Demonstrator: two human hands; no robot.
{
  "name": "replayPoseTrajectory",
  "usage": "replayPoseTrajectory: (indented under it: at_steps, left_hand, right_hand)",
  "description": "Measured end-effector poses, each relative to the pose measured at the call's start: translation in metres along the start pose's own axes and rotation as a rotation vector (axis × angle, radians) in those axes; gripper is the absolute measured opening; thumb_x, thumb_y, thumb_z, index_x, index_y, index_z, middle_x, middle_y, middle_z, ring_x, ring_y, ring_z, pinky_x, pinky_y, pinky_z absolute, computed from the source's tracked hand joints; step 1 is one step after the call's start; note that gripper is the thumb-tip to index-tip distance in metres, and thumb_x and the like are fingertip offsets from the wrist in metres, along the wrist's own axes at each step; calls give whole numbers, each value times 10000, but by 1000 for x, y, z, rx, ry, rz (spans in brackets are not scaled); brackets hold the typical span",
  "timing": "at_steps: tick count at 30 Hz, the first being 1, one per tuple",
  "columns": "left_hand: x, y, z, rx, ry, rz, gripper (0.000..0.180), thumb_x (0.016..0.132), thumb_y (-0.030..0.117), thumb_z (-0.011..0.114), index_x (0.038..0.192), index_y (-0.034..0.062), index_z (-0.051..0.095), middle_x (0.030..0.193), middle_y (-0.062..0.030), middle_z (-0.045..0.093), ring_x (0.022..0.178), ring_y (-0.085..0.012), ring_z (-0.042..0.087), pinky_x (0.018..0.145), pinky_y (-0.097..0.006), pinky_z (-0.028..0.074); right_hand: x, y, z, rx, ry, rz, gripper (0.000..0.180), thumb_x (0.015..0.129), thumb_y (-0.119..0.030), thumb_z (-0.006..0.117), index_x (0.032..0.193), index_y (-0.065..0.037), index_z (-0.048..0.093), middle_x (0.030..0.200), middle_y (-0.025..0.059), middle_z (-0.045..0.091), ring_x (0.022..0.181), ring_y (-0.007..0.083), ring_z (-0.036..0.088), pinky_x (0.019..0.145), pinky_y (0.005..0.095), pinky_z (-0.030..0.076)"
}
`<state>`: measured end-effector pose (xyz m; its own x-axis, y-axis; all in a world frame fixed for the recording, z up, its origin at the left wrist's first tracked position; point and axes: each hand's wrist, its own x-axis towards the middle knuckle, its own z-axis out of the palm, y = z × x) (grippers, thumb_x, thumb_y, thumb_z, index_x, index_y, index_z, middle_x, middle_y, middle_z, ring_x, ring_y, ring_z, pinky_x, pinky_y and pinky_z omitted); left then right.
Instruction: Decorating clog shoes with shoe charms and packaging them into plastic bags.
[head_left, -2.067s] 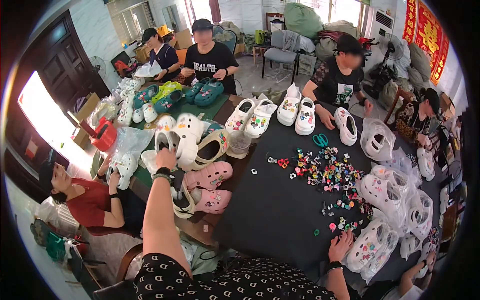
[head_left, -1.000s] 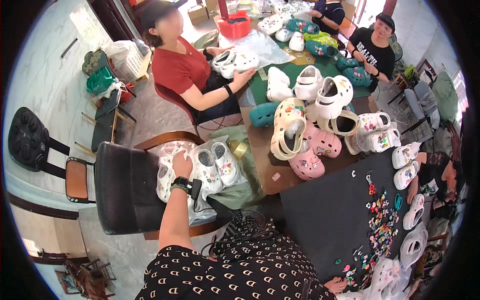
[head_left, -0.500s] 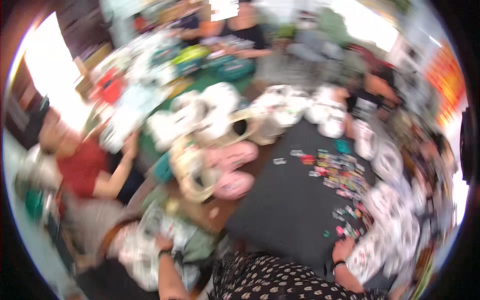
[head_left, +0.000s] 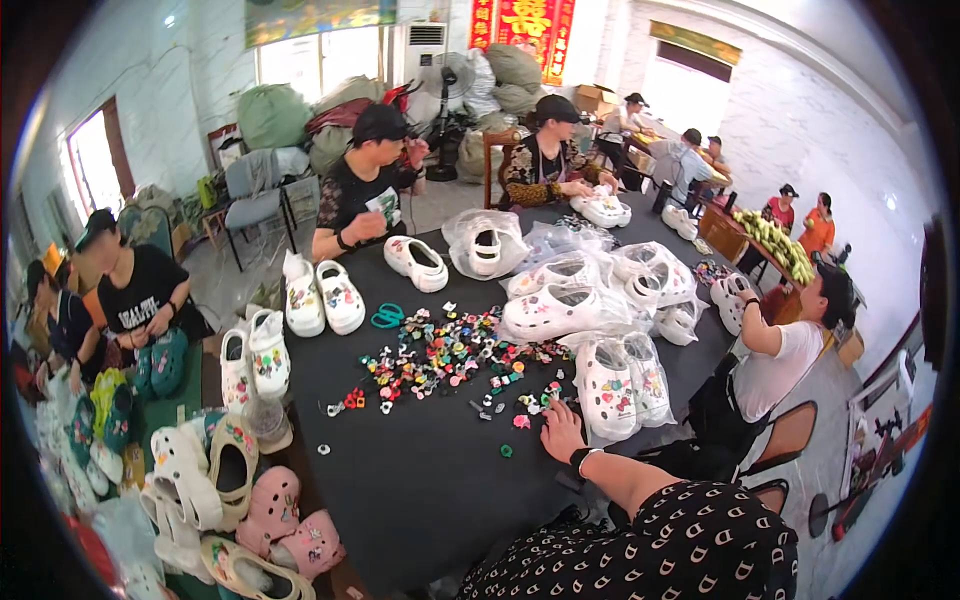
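My right hand [head_left: 562, 430] lies palm down on the black table [head_left: 420, 480], a dark band on its wrist, and holds nothing. Just past its fingers are small colourful shoe charms [head_left: 450, 360], scattered across the table's middle. Right beside the hand sits a pair of white clogs in a clear bag [head_left: 615, 385]. More bagged white clogs [head_left: 565, 305] lie further back. My left hand is out of view.
Loose white clogs [head_left: 325, 295], teal scissors [head_left: 387, 317], and pink and cream clogs [head_left: 270, 510] line the left side. Several people sit around the table; one in white [head_left: 780, 350] is close on my right. Chairs [head_left: 785, 440] stand behind.
The view has swung from the chair and bagged clogs on my left back to the table and to the right. My left arm has left the picture; my right hand stays on the table.
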<state>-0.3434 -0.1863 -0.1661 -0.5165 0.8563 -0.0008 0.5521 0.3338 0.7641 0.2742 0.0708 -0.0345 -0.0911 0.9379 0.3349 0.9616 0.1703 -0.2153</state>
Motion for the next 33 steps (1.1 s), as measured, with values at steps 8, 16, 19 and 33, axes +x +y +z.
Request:
replayPoseTrajectory:
  at_steps: [8,16,19,33]
  left_hand:
    - [-84,13,-60,231,182,-187,342,871,335,575,1061,53,611,1006,-193,635,851,-339,601,743,-445,485]
    - [-274,169,-138,372,447,-542,372,866,306,583,1011,-31,645,914,-176,672,767,-314,608,736,-420,469]
    - [-252,288,-151,67,504,-569,288,862,218,570,962,-44,632,830,-110,633,785,-225,536,764,-359,437]
    - [-96,471,-84,-599,314,-333,82,825,38,534,866,54,604,663,42,475,566,-66,388,519,-211,304]
  right_hand:
    - [1,-4,2,32,-4,-26,370,810,-174,592,1151,-64,498,1397,157,377,1311,355,340,1008,544,307]
    - [2,6,-5,48,-14,35,369,822,-137,555,1167,-38,467,1424,182,360,1337,364,316,1048,528,256]
    - [6,2,4,112,-38,18,382,814,-132,563,1170,-44,458,1424,181,356,1344,365,299,1045,540,252]
    - [22,21,-21,334,-372,-58,368,789,-295,659,1086,-89,589,1436,193,322,1342,447,246,1042,577,258]
